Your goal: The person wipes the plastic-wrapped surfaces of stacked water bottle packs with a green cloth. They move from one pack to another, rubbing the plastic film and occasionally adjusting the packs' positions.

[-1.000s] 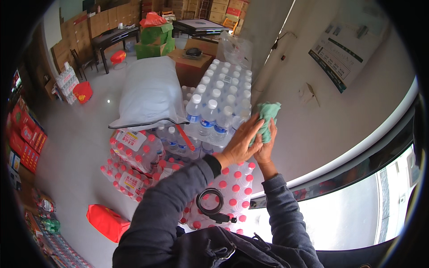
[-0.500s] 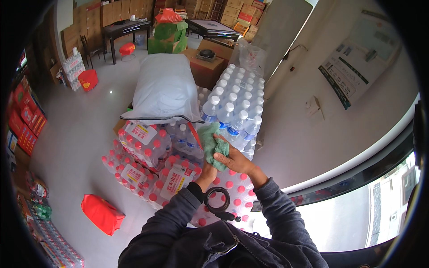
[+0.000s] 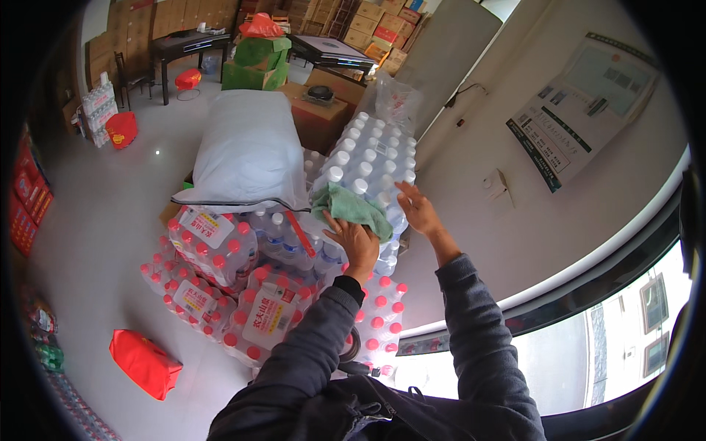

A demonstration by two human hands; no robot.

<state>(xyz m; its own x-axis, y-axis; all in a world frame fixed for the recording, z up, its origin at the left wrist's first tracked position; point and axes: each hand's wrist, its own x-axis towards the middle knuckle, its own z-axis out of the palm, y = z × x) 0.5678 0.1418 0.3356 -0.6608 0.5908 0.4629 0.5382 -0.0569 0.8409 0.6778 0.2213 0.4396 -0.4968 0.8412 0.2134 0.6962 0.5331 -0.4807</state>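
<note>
A green cloth is spread over the near white-capped water bottles, its near edge drooping down their side. Fingers apart, my left hand lies against the near part of the cloth and does not appear to grip it. My right hand is raised just right of the cloth, beside the bottle pack, with nothing in it and its fingers apart. Below my hands are shrink-wrapped packs of red-capped bottles. A coiled black cable lies on them, partly behind my left sleeve.
A bulging white bag rests left of the bottles. Behind are a cardboard box and a green box. The wall and curved window edge border the right. A red bag-like object lies on the floor.
The cloth was bunched between both hands; now it is spread out over the bottles. My right hand has let go and moved right. The view has shifted slightly.
</note>
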